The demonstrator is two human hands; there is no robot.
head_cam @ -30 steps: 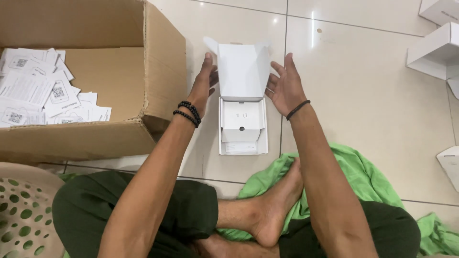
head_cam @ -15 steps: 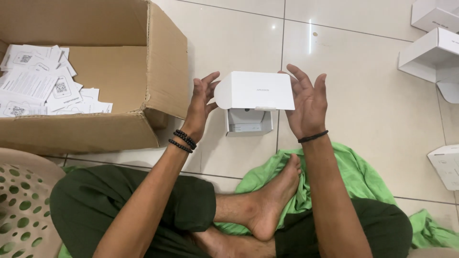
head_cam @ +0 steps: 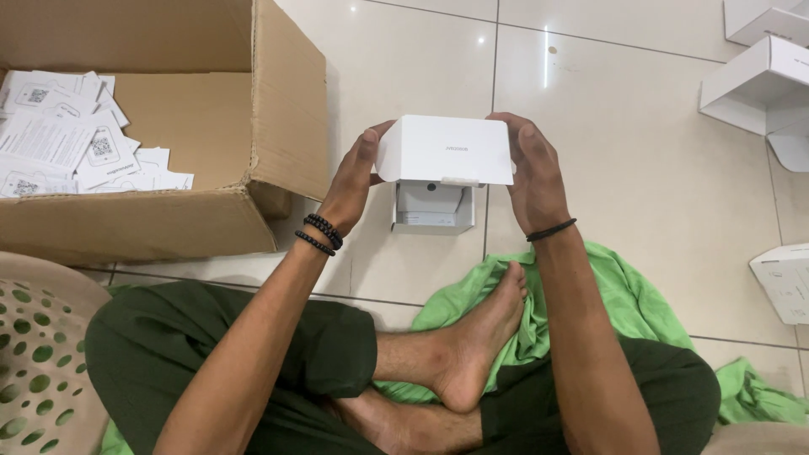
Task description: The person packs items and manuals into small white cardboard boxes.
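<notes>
Sitting cross-legged on the tiled floor (head_cam: 640, 168), the person holds a small white box (head_cam: 444, 149) in the air between both hands, above an open white box tray (head_cam: 432, 206) that rests on the tiles. The left hand (head_cam: 352, 181) presses the box's left end with thumb and fingers closed on it; the right hand (head_cam: 533, 173) wraps its right end the same way. A large cardboard carton (head_cam: 253, 126) with paper leaflets (head_cam: 67, 143) inside stands to the left. Other white boxes (head_cam: 763, 80) lie at the floor's far right edge. A green cloth (head_cam: 624, 295) lies under the legs, and a perforated basket (head_cam: 38, 362) sits at the lower left.
</notes>
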